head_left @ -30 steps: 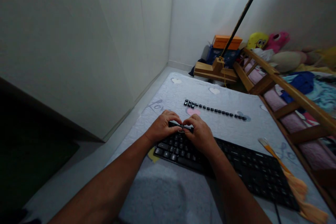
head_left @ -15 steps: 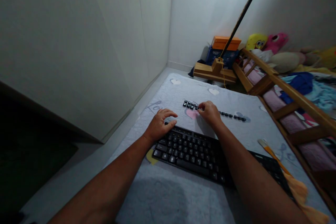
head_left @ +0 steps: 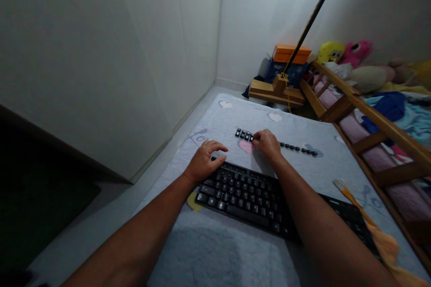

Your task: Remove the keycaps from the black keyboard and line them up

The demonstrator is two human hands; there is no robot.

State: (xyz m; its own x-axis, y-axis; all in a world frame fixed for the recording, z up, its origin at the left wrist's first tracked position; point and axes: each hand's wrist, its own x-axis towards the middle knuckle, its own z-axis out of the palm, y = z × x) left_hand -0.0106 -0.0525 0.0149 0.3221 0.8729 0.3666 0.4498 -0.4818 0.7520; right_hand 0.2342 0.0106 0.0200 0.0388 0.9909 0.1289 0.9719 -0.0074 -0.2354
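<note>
pale-blue cloth [head_left: 198,251] bears loose black keycaps [head_left: 292,147], many still on a black keyboard [head_left: 245,199], left hand [head_left: 204,161] empty, right hand [head_left: 267,145] hiding its grip.

I'm working in a home, apparently a bedroom: a wooden bed rail [head_left: 387,125] is running along my right, with rumpled bedding [head_left: 415,116], a SpongeBob plush [head_left: 331,52] and a pink plush toy [head_left: 354,56] lying beyond it, while a heart-printed cloth [head_left: 202,251] is spreading before me.
</note>
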